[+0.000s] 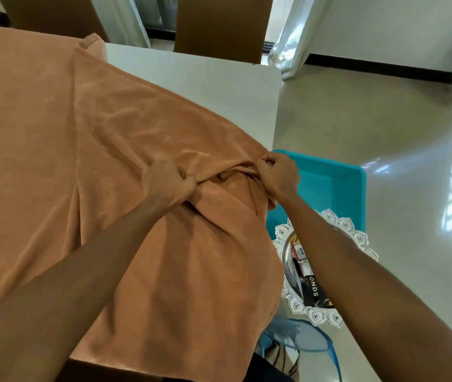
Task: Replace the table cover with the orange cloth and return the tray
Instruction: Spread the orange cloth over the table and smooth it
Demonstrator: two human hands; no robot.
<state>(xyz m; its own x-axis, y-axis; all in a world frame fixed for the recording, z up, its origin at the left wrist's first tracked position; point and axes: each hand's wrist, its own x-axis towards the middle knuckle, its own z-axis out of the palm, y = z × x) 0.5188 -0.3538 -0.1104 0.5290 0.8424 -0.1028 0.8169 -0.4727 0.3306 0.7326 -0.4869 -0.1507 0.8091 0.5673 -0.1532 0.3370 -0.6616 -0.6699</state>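
The orange cloth lies spread over most of the white table, bunched and wrinkled near its right edge. My left hand grips a fold of the cloth in a fist. My right hand pinches the cloth's edge close to the table's right side. The far right corner of the table shows bare. A silver ornate tray with several small packs on it rests low on the right, partly hidden by my right forearm.
A turquoise plastic bin sits on the floor beside the table, under the silver tray. Two brown chair backs stand at the far side. A blue mesh item lies near the bottom. Glossy floor stretches right.
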